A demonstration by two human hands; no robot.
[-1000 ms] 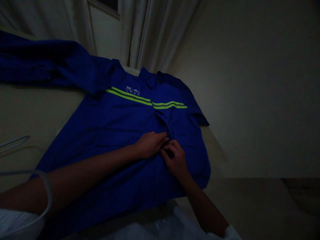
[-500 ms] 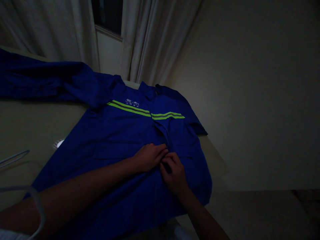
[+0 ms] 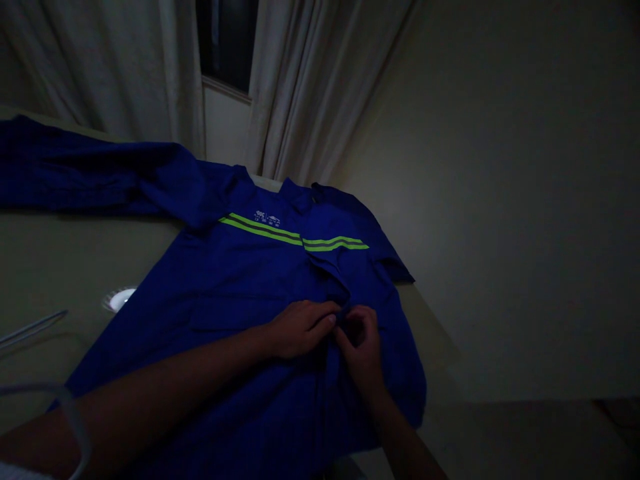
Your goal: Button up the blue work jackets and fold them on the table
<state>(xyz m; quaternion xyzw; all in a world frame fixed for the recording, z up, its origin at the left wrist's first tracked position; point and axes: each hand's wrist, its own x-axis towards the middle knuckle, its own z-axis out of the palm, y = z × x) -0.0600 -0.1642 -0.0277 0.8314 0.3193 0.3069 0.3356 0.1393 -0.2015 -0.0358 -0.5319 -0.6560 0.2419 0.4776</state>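
A blue work jacket (image 3: 240,287) with two yellow-green chest stripes (image 3: 260,230) lies front up on a pale table (image 3: 55,267). One sleeve stretches away to the far left. My left hand (image 3: 297,327) rests on the jacket's left front panel, fingers pinched on the edge of the front opening. My right hand (image 3: 363,347) is closed in a pinch on the opposite edge, fingertips almost touching the left hand's. What sits between the fingers is too dark to make out beyond the blue cloth.
Pale curtains (image 3: 295,87) hang behind the table on both sides of a dark window (image 3: 227,40). A small round white object (image 3: 120,298) lies left of the jacket. A thin pale cable (image 3: 30,325) runs along the left side. The table's right edge drops off beside the jacket.
The camera has tilted up, so the jacket sits lower in view and more window shows. Both hands stay at the front opening; the right hand has shifted slightly up and right.
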